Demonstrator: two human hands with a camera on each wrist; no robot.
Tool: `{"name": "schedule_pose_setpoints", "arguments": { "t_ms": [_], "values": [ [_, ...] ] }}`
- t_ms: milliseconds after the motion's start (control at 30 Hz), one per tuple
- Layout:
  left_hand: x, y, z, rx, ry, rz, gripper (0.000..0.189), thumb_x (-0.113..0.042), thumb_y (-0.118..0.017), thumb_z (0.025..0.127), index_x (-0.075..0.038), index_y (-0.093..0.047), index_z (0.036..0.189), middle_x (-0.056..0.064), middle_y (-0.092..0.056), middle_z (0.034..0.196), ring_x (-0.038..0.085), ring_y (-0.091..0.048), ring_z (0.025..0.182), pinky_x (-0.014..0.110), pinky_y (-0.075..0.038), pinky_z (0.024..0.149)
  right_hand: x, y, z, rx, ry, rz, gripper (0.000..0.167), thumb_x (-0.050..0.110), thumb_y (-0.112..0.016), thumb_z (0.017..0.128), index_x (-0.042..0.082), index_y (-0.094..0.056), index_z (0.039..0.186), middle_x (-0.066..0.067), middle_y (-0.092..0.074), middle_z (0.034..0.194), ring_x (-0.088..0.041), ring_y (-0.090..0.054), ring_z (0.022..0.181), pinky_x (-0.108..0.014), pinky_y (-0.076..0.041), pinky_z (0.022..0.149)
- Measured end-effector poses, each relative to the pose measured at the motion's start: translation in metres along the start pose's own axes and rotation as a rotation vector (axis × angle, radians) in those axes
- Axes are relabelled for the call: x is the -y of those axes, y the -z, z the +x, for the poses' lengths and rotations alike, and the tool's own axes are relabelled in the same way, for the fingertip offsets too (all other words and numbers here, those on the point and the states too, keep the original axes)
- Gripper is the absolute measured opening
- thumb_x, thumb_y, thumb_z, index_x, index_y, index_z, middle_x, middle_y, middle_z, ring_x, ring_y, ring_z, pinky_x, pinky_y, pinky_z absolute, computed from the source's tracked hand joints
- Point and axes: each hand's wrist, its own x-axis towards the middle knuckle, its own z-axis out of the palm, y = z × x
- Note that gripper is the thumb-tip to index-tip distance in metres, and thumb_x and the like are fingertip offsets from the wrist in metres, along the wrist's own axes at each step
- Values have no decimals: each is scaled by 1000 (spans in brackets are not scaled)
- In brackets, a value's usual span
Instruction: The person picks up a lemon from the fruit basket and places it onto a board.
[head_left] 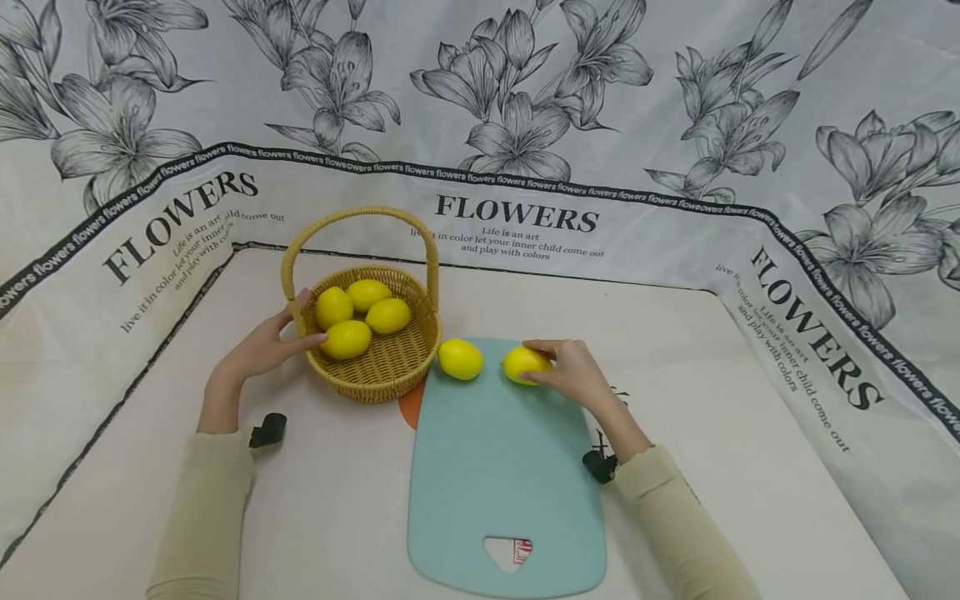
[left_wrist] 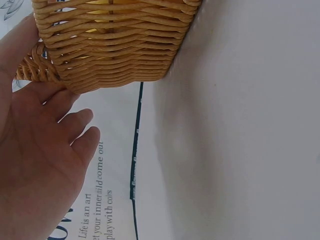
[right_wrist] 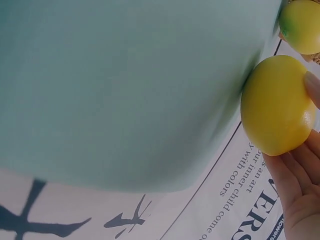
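Note:
A yellow wicker basket [head_left: 375,379] with a tall arched handle holds several lemons [head_left: 387,316]. My left hand [head_left: 258,346] grips its left side near the foot of the handle, thumb over the rim beside the nearest lemon. From the left wrist view, the other fingers of this hand [left_wrist: 45,145] lie along the outer wicker wall. At the far end of a light blue cutting board [head_left: 502,467], my right hand [head_left: 573,371] pinches a lemon [right_wrist: 277,107] between thumb and fingers. Another lemon [head_left: 461,359] rests on the board's far left corner, close to the basket.
A pale cloth with printed lettering covers the table [head_left: 322,517]. Behind it rises a flower-patterned backdrop [head_left: 517,125]. Part of an orange print [head_left: 409,407] shows between basket and board. Black devices are strapped at both wrists.

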Motion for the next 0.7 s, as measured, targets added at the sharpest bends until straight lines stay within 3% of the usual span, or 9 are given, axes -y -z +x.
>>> {"name": "schedule_pose_setpoints", "arguments": {
  "t_ms": [267, 367, 433, 500, 600, 700],
  "values": [
    [-1, 0, 0, -2, 0, 1, 90, -53, -59, 91, -36, 2, 154, 16, -3, 160, 48, -5, 142, 71, -9, 107, 2, -1, -2, 34, -54, -3, 59, 26, -78, 83, 3, -58, 133, -18, -58, 131, -36, -54, 119, -49, -43, 101],
    [-1, 0, 0, -2, 5, 2, 90, -53, -59, 91, -36, 3, 154, 18, -4, 160, 49, -5, 142, 71, -9, 107, 2, -1, -2, 45, -62, -23, 62, 30, -78, 82, 5, -56, 135, -18, -56, 133, -31, -59, 102, -43, -47, 91],
    [-1, 0, 0, -2, 8, 3, 90, -53, -59, 91, -36, 3, 153, 19, -4, 159, 49, -5, 141, 71, -9, 107, 3, -2, -2, 50, -61, -30, 63, 31, -78, 82, 5, -56, 135, -18, -56, 133, -25, -54, 82, -38, -45, 79],
    [-1, 0, 0, -2, 12, 3, 90, -54, -59, 91, -36, 3, 153, 20, -5, 159, 49, -5, 141, 71, -10, 107, 4, -2, -2, 51, -52, -30, 63, 30, -78, 82, 5, -57, 135, -18, -57, 133, -23, -50, 79, -37, -44, 77],
    [0, 0, 1, -1, 12, 4, 90, -54, -59, 91, -36, 3, 154, 20, -5, 159, 49, -5, 141, 71, -10, 107, 6, -2, -2, 55, -42, -26, 63, 30, -79, 81, 4, -57, 134, -16, -57, 133, -23, -54, 87, -39, -47, 84],
    [0, 0, 1, 0, 9, 1, 90, -53, -59, 91, -35, 3, 154, 19, -4, 160, 49, -5, 141, 72, -9, 107, 8, 0, -3, 55, -32, -22, 64, 29, -80, 80, 3, -57, 134, -16, -57, 133, -28, -57, 110, -46, -46, 97]
  ]
}}
